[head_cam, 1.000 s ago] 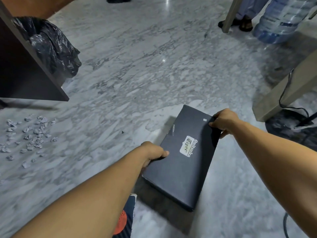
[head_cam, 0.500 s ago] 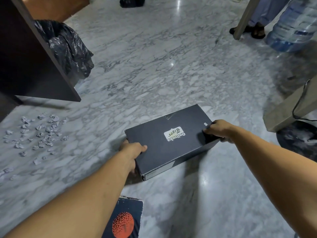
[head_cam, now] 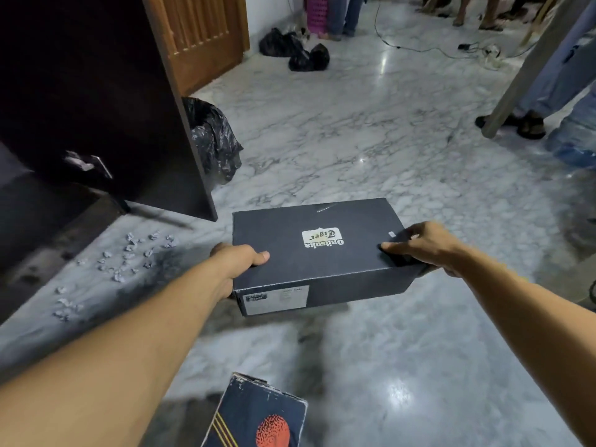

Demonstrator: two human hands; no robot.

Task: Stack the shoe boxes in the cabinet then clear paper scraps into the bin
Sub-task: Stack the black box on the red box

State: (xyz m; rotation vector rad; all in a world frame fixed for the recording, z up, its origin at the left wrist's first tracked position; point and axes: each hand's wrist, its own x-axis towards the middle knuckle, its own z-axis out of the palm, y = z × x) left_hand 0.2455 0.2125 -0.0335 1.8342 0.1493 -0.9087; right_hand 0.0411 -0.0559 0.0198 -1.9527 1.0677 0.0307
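A dark shoe box (head_cam: 290,250) with a pale label on its lid hangs level above the marble floor, held by both hands. My left hand (head_cam: 237,261) grips its left end, thumb on the lid. My right hand (head_cam: 422,246) grips the right end, fingers curled over the lid's edge. The dark cabinet (head_cam: 96,101) stands open at the left, its inside in shadow. Several crumpled paper scraps (head_cam: 129,256) lie on the floor in front of it. A bin lined with a black bag (head_cam: 214,140) stands behind the cabinet's side panel. A second shoe box (head_cam: 258,414) with a red print lies at the bottom.
A wooden door (head_cam: 200,37) is behind the cabinet. Black bags (head_cam: 296,51) and cables (head_cam: 435,48) lie on the far floor. A person's sandalled feet (head_cam: 525,122) and a slanted post (head_cam: 529,69) are at the right. Other people's legs stand at the back.
The box has been lifted off the floor and turned level, moving toward the cabinet. My view has tilted up, showing the cabinet opening and the room beyond.
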